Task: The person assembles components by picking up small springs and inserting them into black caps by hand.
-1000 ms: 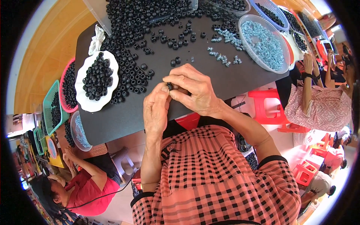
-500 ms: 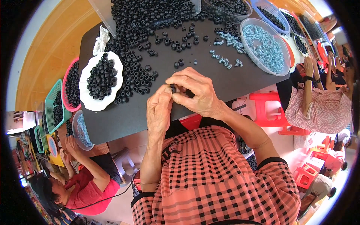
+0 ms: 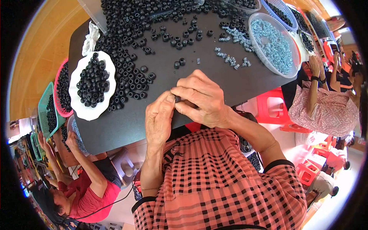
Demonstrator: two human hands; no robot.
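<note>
My left hand and my right hand meet above the table's near edge. Their fingertips are closed together on a small black round part, mostly covered by fingers. Beyond them, two similar black parts lie by a single small coil spring. A scalloped white plate to the left carries a heap of the black parts, many showing a round hole. To the right, small metal springs lie loose beside a clear round tub full of springs.
Black parts are spread over the dark table toward a clear bin. A crumpled white cloth lies behind the plate. Pink and green baskets stand left. People work on both sides; a red stool is at right.
My view has shifted slightly, so the plate and table appear farther left. Both hands stay together on the black part, which my fingers now cover more. The person at left has raised a hand.
</note>
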